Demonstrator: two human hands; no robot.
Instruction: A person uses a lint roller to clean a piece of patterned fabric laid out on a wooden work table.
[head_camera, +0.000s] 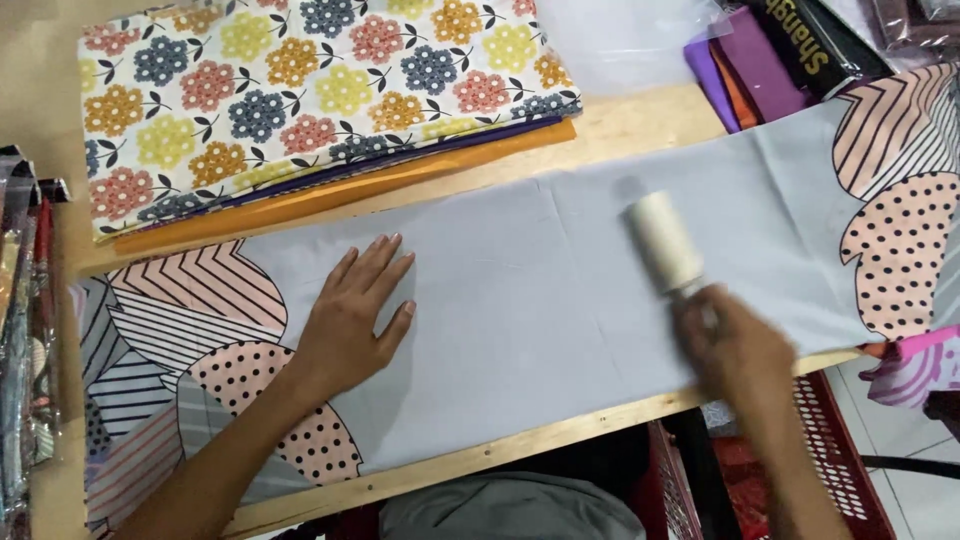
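The wooden counter (640, 125) carries a long grey cloth (520, 300) spread left to right across its near part, printed at both ends with peach dotted and striped leaf shapes. Beyond it, at the far left, lies a folded stack of floral fabric (300, 90) on orange and purple layers; purple folded cloth (750, 70) sits at the far right. A red plastic basket (830, 470) stands below the near edge on the right. The left hand (350, 320) rests flat on the cloth, fingers spread apart, pressing the grey field just right of the left print. The right hand (735, 345), blurred, is closed around the handle of a white lint roller (665, 240), whose drum lies on the cloth right of centre, angled toward the far side. Judgement: rolling goes best with the flat hand keeping the cloth taut, strokes straight and overlapping, and pressure even, so the cloth does not bunch up under the drum. The creases near centre warrant smoothing first.
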